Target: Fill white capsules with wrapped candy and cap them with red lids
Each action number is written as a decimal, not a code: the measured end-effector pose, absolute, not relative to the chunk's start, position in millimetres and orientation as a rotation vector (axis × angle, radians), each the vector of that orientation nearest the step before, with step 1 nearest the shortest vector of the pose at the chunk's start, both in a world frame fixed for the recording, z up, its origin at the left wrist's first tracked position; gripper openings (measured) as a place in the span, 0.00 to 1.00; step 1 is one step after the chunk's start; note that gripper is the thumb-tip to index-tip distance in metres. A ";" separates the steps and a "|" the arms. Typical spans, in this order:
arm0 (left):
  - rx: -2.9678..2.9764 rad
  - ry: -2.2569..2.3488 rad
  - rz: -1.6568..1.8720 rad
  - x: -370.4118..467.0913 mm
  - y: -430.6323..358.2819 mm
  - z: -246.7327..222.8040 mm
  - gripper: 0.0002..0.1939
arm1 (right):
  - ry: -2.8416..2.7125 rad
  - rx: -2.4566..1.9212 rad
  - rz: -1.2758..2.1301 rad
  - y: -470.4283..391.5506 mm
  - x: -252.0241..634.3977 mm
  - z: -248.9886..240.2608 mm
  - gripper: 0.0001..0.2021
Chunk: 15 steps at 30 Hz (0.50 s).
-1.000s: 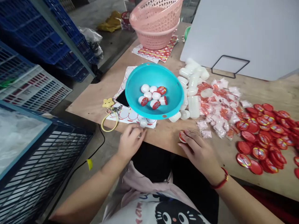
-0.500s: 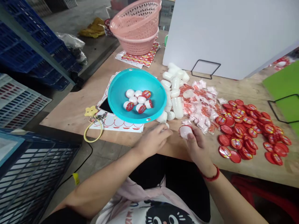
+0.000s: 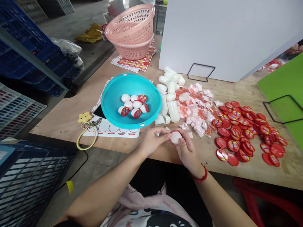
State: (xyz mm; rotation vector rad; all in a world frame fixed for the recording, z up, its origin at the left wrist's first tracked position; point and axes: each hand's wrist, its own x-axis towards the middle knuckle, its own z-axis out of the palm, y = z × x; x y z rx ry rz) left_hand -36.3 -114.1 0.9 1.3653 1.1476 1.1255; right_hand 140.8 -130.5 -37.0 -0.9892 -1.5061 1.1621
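A pale wooden table [image 3: 66, 110] spans the middle over a grey floor [image 3: 100, 164], with a white panel [image 3: 220, 34] standing on it between one and two o'clock and a green one [image 3: 286, 74] near three. Blue crates [image 3: 30, 41] rise at ten o'clock behind a slanting post [image 3: 30, 56], a white crate [image 3: 16, 110] sits at nine, and a navy one [image 3: 40, 186] at eight. At four o'clock a red stool [image 3: 251, 198] shows partly under the table, in shadow.

Red wristband [image 3: 205, 175]; pale shirt [image 3: 134, 201], black print [image 3: 163, 219]; black trousers [image 3: 172, 184].
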 end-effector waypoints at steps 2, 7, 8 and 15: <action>1.349 1.139 1.116 -37.2 -114.2 1.3 0.05 | -1.537 -1.014 1.127 -130.3 141.0 -37.0 0.15; 1.458 1.173 1.148 -36.5 -116.1 0.5 0.10 | -1.580 -1.089 1.040 -131.7 135.6 -26.2 0.15; 1.470 1.179 1.165 -36.7 -116.2 -0.6 0.10 | -1.597 -1.098 1.014 -132.2 134.4 -22.7 0.15; 1.436 1.146 1.213 -38.4 -115.4 -5.4 0.09 | -1.638 -1.027 1.081 -132.3 134.0 -12.5 0.14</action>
